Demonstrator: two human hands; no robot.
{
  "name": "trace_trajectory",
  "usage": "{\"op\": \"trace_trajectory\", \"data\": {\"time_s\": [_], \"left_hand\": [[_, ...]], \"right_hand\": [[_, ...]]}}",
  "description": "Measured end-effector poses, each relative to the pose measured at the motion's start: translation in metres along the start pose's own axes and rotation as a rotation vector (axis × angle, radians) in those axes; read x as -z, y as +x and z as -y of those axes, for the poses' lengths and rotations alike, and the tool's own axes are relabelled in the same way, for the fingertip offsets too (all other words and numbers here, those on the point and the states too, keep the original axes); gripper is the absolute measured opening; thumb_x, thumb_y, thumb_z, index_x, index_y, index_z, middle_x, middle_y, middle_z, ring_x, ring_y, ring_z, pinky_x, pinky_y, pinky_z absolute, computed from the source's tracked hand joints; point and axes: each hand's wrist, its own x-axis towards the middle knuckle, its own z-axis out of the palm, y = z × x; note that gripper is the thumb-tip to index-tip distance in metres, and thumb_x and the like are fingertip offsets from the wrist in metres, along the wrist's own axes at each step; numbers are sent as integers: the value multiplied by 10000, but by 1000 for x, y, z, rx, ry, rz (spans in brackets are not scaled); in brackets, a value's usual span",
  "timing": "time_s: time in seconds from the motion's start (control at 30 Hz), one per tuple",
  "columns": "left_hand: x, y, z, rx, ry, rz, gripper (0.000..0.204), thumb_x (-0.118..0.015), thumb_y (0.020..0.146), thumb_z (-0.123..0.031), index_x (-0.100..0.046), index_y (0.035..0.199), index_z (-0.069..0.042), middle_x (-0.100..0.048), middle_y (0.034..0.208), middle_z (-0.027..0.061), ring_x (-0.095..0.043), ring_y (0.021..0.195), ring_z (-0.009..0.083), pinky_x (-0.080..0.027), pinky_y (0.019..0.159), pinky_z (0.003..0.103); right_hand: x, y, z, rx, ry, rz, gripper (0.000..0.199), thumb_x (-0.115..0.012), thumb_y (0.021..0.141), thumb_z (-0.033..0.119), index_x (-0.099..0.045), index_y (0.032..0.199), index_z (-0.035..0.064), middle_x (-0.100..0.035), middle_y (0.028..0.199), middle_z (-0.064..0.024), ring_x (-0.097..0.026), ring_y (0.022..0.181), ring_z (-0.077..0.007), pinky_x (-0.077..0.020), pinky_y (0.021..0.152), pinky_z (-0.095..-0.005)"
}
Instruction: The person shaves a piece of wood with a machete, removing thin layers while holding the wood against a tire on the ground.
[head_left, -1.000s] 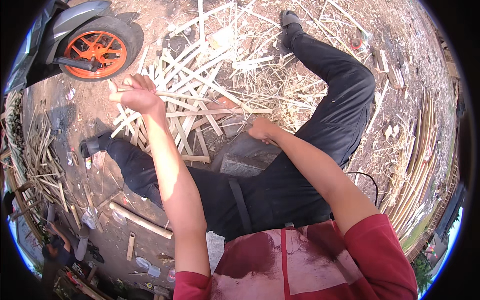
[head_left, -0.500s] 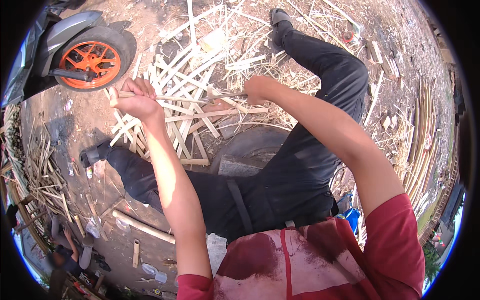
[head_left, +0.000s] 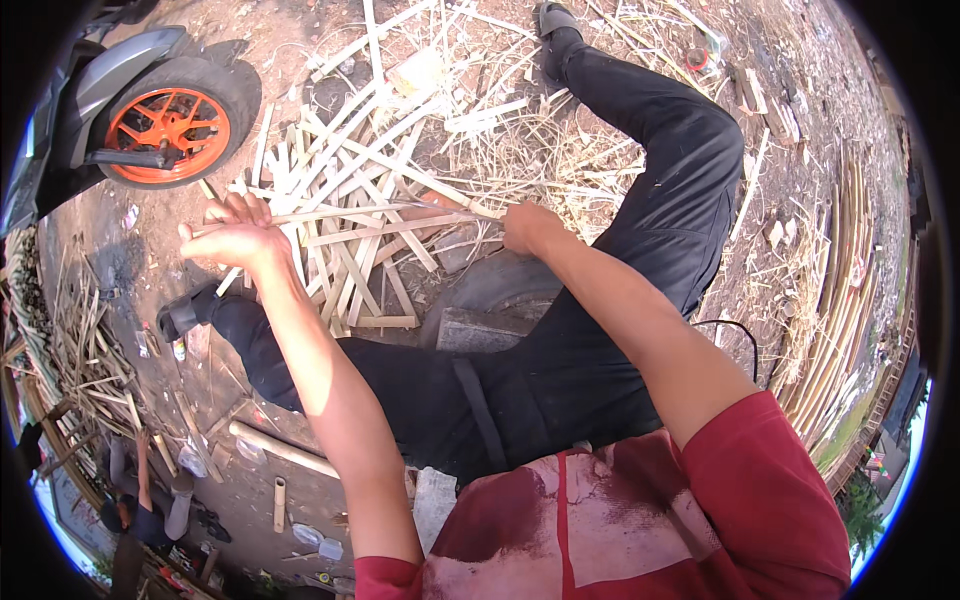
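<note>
Both hands sit lower in view than half a second ago | I see left hand point(head_left: 238, 240), fingers curled round bamboo strip point(head_left: 335, 212) over slat pile point(head_left: 352, 178) | right hand point(head_left: 528, 228) fisted on knife point(head_left: 470, 217)

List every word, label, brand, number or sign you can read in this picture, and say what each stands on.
None: no text can be read in this view.
Small bottle at left: too small to tell any wording.
Red T-shirt: pale and dark patches, no legible lettering.
Orange motorcycle wheel: no legible marking.
Bamboo strip in the left hand: no lettering visible.
</note>
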Motion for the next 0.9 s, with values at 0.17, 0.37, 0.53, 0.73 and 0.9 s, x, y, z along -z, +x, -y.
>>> {"op": "trace_trajectory", "data": {"time_s": [0.17, 0.37, 0.53, 0.73, 0.9], "left_hand": [[4, -2, 3, 27, 19, -22, 547, -238, 919, -642, -227, 672, -155, -215, 542, 5, -186, 451, 158, -164, 434, 312], [-27, -31, 14, 16, 2, 267, 607, -220, 970, -627, -214, 578, -165, -194, 458, -1, -141, 428, 145, -165, 420, 311], [-33, -42, 20, -133, 37, 279, 614, -270, 979, -584, -240, 539, -157, -214, 450, 0, -169, 422, 149, -173, 423, 303], [88, -10, -4, -10, -242, 561, 622, -357, 907, -630, -352, 552, -119, -345, 480, 32, -316, 419, 159, -300, 484, 304], [143, -22, -10, -62, -311, 340, 452, -474, 861, -473, -378, 604, -114, -389, 587, 65, -376, 562, 206, -330, 667, 370]], "right_hand": [[2, -1, -7, 46, -85, -106, 221, -615, 867, 97, -741, 1034, 28, -727, 1088, -180, -724, 988, -341, -589, 822, -455], [38, 48, -32, 313, -685, -423, 166, -654, 867, 125, -761, 978, 64, -748, 959, -90, -743, 905, -289, -597, 726, -448], [130, 6, 41, 339, -494, -287, 213, -642, 868, 157, -752, 997, 28, -737, 981, -160, -735, 941, -303, -597, 771, -424], [45, 3, 6, 118, 273, -155, 379, -635, 798, 230, -712, 1044, -47, -714, 1020, -256, -711, 990, -372, -577, 859, -457], [11, -6, 4, 9, 473, -64, 376, -641, 787, 252, -710, 975, -66, -701, 915, -307, -710, 908, -421, -572, 841, -477]]}}
